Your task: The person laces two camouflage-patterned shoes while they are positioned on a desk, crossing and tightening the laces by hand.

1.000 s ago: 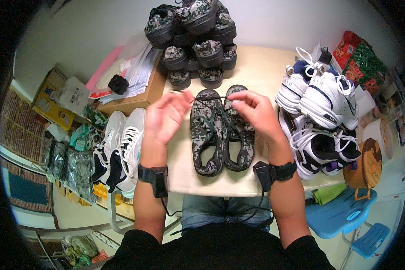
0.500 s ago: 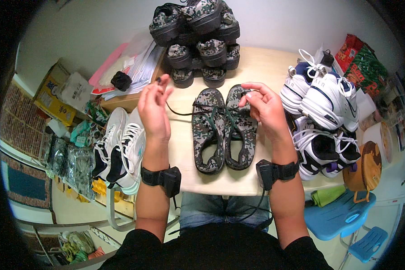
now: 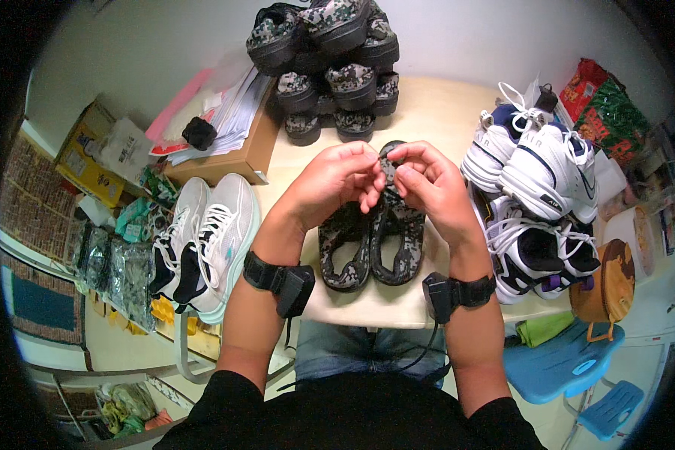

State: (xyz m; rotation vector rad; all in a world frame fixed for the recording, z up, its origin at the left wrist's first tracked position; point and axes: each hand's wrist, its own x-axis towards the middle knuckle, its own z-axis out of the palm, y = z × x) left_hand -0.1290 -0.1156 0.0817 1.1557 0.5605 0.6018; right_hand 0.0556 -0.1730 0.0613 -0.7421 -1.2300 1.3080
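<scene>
A pair of camouflage canvas shoes lies side by side on the table in front of me, the left shoe (image 3: 345,259) and the right shoe (image 3: 400,247) with openings toward me. Above their toe ends my two hands nearly meet. My left hand (image 3: 343,180) is closed in a pinch, with a dark shoelace from the left shoe at its fingertips, mostly hidden. Thumb and forefinger of my right hand (image 3: 431,184) are bent together close by; what they pinch is too small to make out. My hands cover the laced fronts of both shoes.
More camouflage shoes (image 3: 352,86) are stacked at the back. White sneakers (image 3: 551,169) are piled at right, and a grey-white pair (image 3: 221,247) stands at left. Papers (image 3: 229,112) and a black crumpled item (image 3: 199,133) lie on a cardboard box (image 3: 236,165). A blue chair (image 3: 566,360) stands lower right.
My left hand has moved right, from out beside the shoes to over them, bringing the lace to my right hand. The right hand has shifted slightly, its fingers bent.
</scene>
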